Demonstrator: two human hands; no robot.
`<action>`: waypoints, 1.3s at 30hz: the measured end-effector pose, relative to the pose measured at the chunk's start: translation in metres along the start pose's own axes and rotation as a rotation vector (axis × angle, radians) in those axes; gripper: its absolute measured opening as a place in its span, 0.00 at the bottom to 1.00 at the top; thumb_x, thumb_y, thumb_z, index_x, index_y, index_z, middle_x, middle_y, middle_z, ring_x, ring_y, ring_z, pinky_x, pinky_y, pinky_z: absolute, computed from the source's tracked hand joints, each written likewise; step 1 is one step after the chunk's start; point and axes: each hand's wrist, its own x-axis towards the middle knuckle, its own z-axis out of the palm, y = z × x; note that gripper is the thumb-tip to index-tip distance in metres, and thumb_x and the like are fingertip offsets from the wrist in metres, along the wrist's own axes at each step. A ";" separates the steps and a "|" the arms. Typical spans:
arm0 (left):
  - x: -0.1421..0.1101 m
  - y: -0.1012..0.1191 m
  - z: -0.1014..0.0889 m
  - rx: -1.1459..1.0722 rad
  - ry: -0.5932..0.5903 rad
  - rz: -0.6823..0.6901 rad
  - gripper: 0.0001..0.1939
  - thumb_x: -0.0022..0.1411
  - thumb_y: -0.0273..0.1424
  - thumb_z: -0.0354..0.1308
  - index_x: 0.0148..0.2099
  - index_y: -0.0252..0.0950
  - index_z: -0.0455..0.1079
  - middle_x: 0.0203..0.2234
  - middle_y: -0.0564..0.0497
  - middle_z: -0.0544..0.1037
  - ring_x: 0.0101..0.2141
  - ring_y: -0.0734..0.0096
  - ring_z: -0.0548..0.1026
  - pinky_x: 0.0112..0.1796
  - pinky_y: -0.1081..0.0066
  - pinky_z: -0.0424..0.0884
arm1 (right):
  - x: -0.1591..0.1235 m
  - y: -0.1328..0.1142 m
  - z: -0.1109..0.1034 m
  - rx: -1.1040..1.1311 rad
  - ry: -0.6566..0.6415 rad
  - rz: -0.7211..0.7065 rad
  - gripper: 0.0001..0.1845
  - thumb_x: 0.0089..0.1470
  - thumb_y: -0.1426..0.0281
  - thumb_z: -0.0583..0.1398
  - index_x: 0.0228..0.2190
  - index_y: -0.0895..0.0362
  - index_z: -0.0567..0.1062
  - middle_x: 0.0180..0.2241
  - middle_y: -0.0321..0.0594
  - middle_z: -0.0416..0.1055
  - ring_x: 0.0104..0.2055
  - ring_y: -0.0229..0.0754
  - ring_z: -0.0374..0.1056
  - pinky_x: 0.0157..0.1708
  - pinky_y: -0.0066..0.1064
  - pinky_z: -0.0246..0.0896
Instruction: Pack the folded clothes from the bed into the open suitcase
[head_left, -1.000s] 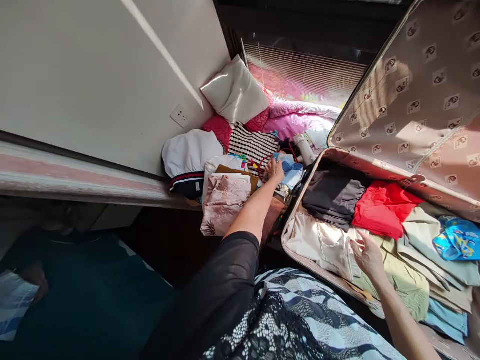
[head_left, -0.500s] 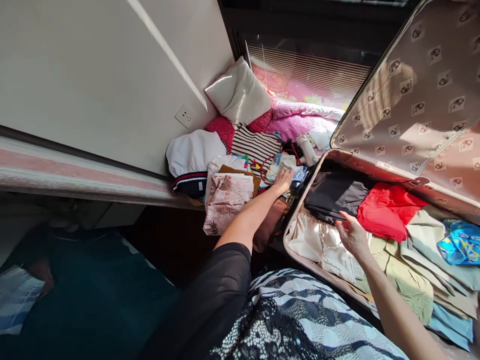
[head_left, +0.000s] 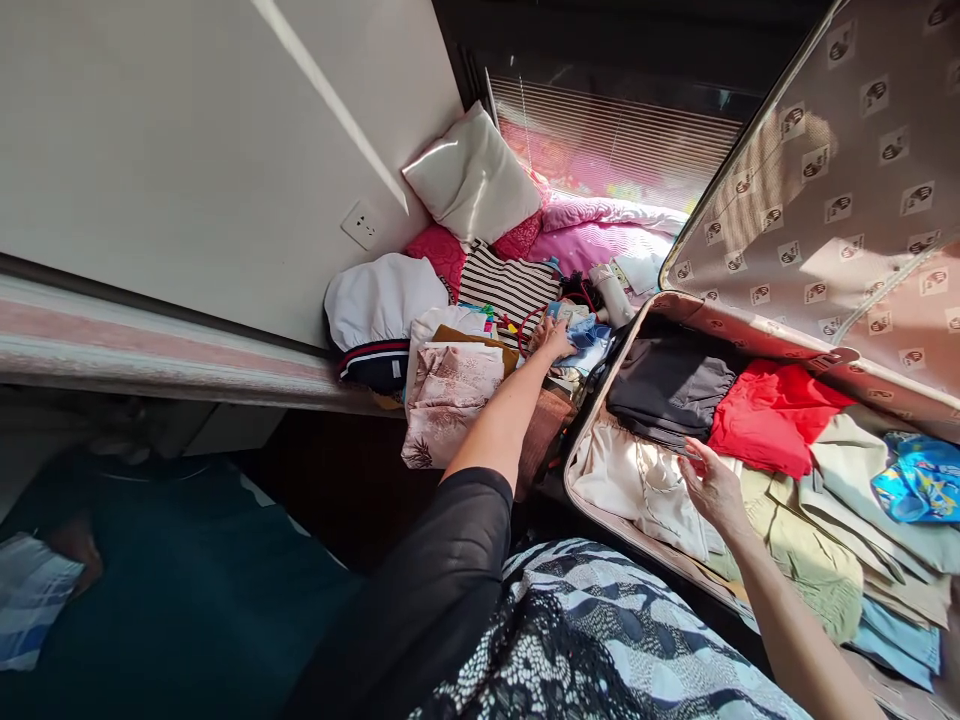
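My left hand (head_left: 553, 338) reaches into a heap of small things beside the open suitcase (head_left: 600, 400) and rests on a blue cloth (head_left: 588, 340); its fingers curl into the pile and I cannot make out whether they grip anything. My right hand (head_left: 712, 486) hovers palm up over a cream garment (head_left: 645, 478) packed in the suitcase, fingers apart and holding nothing. Folded dark grey clothes (head_left: 667, 385) and a red garment (head_left: 761, 412) lie just beyond it.
The raised suitcase lid (head_left: 832, 190) stands at the right. On the bed lie a floral pink folded cloth (head_left: 450, 400), a striped top (head_left: 510, 285), a white garment (head_left: 379, 300) and a white pillow (head_left: 472, 180). A wall with a socket (head_left: 361, 226) runs along the left.
My left hand shifted a little within the pile by the suitcase. My right hand swung left over the cream garment, then drew back slightly and turned palm up.
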 end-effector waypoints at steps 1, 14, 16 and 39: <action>0.001 0.000 -0.001 0.024 -0.001 0.060 0.38 0.56 0.33 0.80 0.67 0.38 0.75 0.78 0.34 0.58 0.74 0.31 0.57 0.71 0.45 0.58 | -0.001 0.001 0.001 0.003 -0.002 0.000 0.35 0.60 0.46 0.58 0.56 0.58 0.82 0.48 0.58 0.85 0.40 0.54 0.84 0.47 0.47 0.80; -0.017 0.008 -0.032 -0.474 0.108 0.263 0.23 0.53 0.28 0.72 0.53 0.33 0.79 0.46 0.41 0.85 0.49 0.53 0.81 0.57 0.57 0.75 | 0.014 -0.035 0.006 0.154 0.047 -0.068 0.31 0.65 0.49 0.60 0.58 0.56 0.81 0.49 0.55 0.85 0.40 0.53 0.83 0.47 0.49 0.82; -0.028 0.011 -0.046 -0.757 0.083 0.274 0.27 0.49 0.33 0.76 0.52 0.35 0.79 0.42 0.45 0.86 0.45 0.56 0.82 0.52 0.59 0.79 | 0.015 -0.041 0.005 0.214 0.038 -0.062 0.32 0.64 0.49 0.61 0.59 0.56 0.81 0.49 0.54 0.84 0.39 0.51 0.82 0.47 0.49 0.82; -0.143 0.168 0.041 -1.298 -0.680 0.057 0.09 0.59 0.32 0.68 0.43 0.37 0.81 0.40 0.44 0.89 0.58 0.47 0.85 0.61 0.55 0.79 | 0.047 -0.056 -0.135 1.427 -0.145 0.350 0.28 0.47 0.60 0.74 0.50 0.54 0.82 0.42 0.42 0.87 0.59 0.58 0.81 0.63 0.54 0.77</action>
